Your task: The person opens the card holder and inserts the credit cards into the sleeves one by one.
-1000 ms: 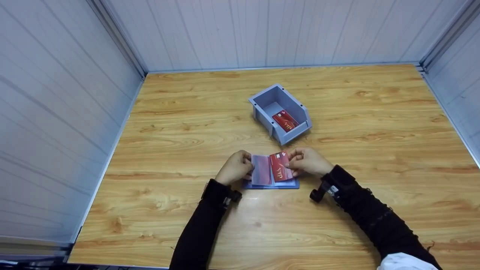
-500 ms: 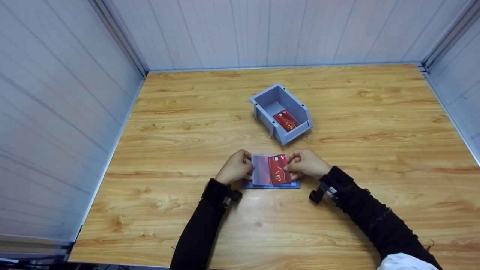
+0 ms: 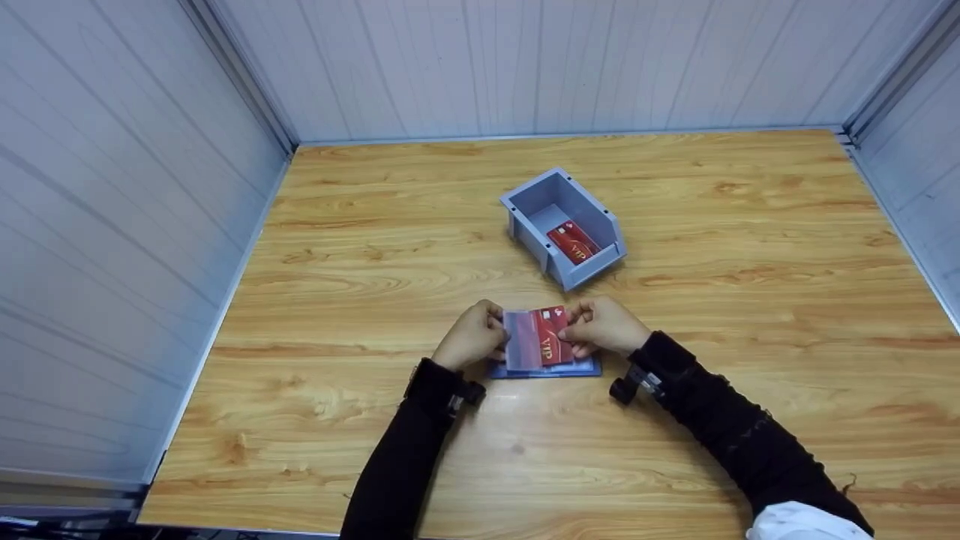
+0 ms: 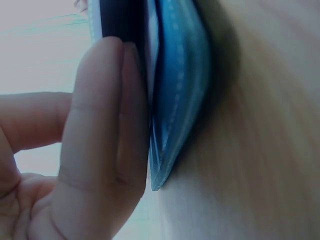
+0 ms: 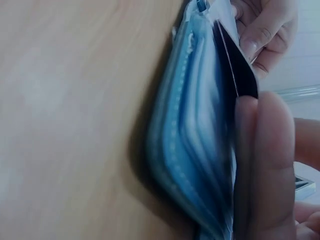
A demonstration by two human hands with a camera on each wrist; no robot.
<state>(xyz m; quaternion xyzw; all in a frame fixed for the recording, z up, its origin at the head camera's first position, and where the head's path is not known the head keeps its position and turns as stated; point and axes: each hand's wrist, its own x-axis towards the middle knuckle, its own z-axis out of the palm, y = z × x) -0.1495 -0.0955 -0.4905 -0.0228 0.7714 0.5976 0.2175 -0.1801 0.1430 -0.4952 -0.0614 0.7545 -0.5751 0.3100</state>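
Note:
A blue card holder (image 3: 589, 368) with stitched edges lies opened out on the table, its clear sleeves raised in the middle. At its left side my left hand (image 3: 469, 336) pinches the edge of a clear sleeve (image 3: 519, 343). My right hand (image 3: 606, 327) pinches the right edge of a red VIP card (image 3: 550, 346), whose left part meets the sleeves near the fold. In the right wrist view the dark back of the card (image 5: 239, 67) stands above the blue cover (image 5: 167, 145). The left wrist view shows fingers (image 4: 95, 110) against the holder's edge (image 4: 182, 85).
Just beyond the hands stands a grey plastic bin (image 3: 527, 234), set at an angle on the wooden table (image 3: 360, 255). Another red VIP card (image 3: 573, 241) lies on its floor. Pale panel walls (image 3: 495, 67) enclose the table at the back and sides.
My right hand has shifted left and carried the red VIP card toward the holder's fold, and the card stands straighter than before. The left hand stays where it was.

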